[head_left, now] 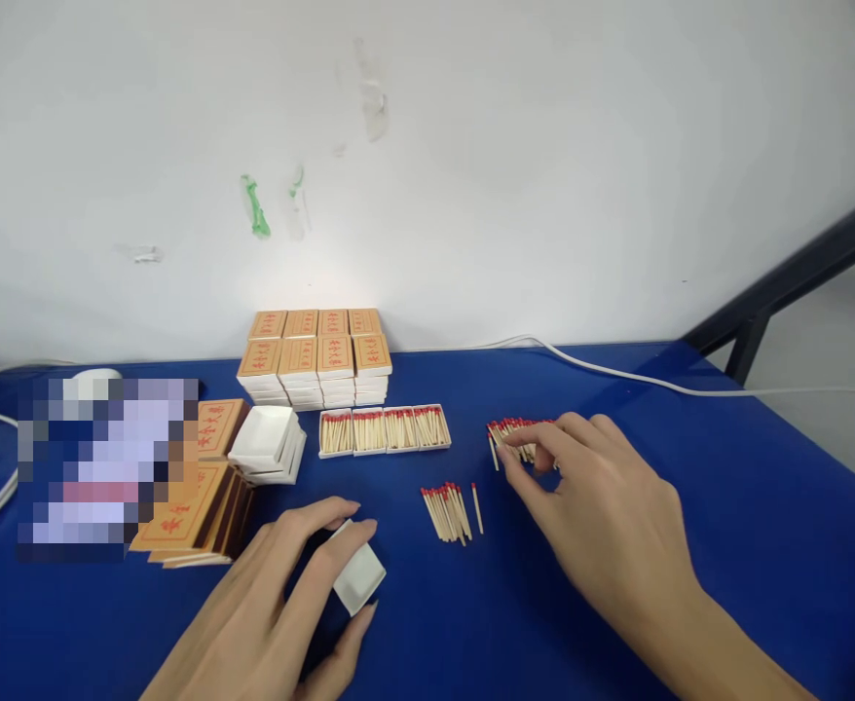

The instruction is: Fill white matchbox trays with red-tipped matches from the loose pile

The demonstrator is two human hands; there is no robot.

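My left hand [274, 584] curves around a small white matchbox tray [361, 576], with fingertips on its upper edge and the thumb by its lower corner. Nothing shows inside that tray. Over on the right, my right hand [603, 506] has thumb and index finger pinched at the near-left side of a pile of red-tipped matches [522, 425]; the hand covers part of this pile. Between the two hands lies a smaller bunch of matches [446, 511], with one single match [477, 508] apart at its right.
Behind the hands, a row of match-filled trays [401, 430] stands before stacked orange matchboxes [315, 355]. Stacked white trays [267, 440] and orange box sleeves [186, 506] are at left, beside a blurred-out item [113, 467]. A white cable [617, 375] crosses the blue table [690, 438] at the back right.
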